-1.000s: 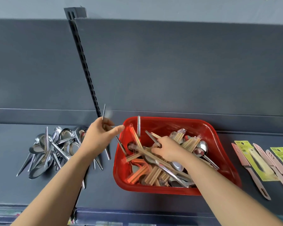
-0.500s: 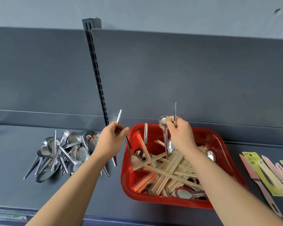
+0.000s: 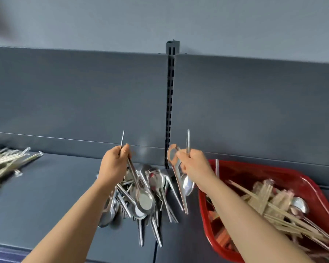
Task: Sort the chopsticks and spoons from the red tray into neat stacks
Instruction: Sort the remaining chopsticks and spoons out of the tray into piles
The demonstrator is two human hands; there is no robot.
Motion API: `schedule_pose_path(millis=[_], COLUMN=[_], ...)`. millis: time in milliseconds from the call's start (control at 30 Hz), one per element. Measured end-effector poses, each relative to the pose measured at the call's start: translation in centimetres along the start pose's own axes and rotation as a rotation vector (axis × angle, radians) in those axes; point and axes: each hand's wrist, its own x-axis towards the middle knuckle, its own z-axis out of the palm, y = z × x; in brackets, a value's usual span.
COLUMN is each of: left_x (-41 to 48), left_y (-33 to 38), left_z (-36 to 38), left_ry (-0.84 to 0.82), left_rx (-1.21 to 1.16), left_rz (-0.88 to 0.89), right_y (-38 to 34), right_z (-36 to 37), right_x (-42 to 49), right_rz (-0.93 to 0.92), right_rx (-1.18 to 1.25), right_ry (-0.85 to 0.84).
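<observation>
My left hand (image 3: 113, 166) grips a steel spoon (image 3: 139, 188) by its handle, bowl down, over the loose pile of steel spoons (image 3: 150, 204) on the grey shelf. My right hand (image 3: 194, 165) holds two steel spoons (image 3: 179, 179) just right of the pile, one bowl up, one bowl down. The red tray (image 3: 292, 179) sits at the right with several wooden chopsticks (image 3: 277, 211) and a few spoons in it. A heap of chopsticks (image 3: 6, 164) lies at the far left of the shelf.
A slotted dark upright (image 3: 170, 103) runs up the grey back panel behind the spoon pile. The shelf's front edge (image 3: 8, 245) runs along the bottom left. Bare shelf surface lies between the chopstick heap and the spoon pile.
My right hand lifted two spoons out of the red tray and carried them left toward the spoon pile. My left hand, still holding its spoon, moved over the pile. The view swung left.
</observation>
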Motion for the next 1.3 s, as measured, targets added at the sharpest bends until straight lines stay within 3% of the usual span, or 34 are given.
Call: schedule_pose_path(millis=[133,200,300,400,600,867,1100,1300], left_x=[1.2,3.8,3.7,3.9,3.6,3.5,2.7,2.0], left_y=[-4.1,-8.0,-9.0,-9.4,-8.6,-8.6,-8.9,-7.6], left_z=[-1.0,-2.0,-0.8,-0.2,0.2,-0.7,-0.9,-1.5], left_ry=[-0.059,-0.195,-0.295,-0.346,-0.311,-0.254,-0.286,-0.213], left_rx=[0.134,0.164,0.160,0.185,0.080,0.074,0.153,0.162], left_rz=[-0.034,-0.068,-0.073,-0.086,-0.094,-0.002,0.057,0.164], right_y=[2.3,3.4,4.8,5.1,4.9,5.7,5.6,3.4], right_z=[6.0,10.9,11.5,11.8,11.0,11.1,11.6,9.2], right_x=[0.0,0.7,0.4,0.3,-0.4,-1.8,-3.1,-3.9], right_rz=[0.122,0.247,0.309,0.334,0.238,0.238,0.269,0.235], right_rx=[-0.198,-0.274,-0.394,-0.313,-0.057,-0.134,-0.101,-0.019], right_ry=[-0.018,0.019,-0.025,0.066,0.224,0.391,0.404,0.462])
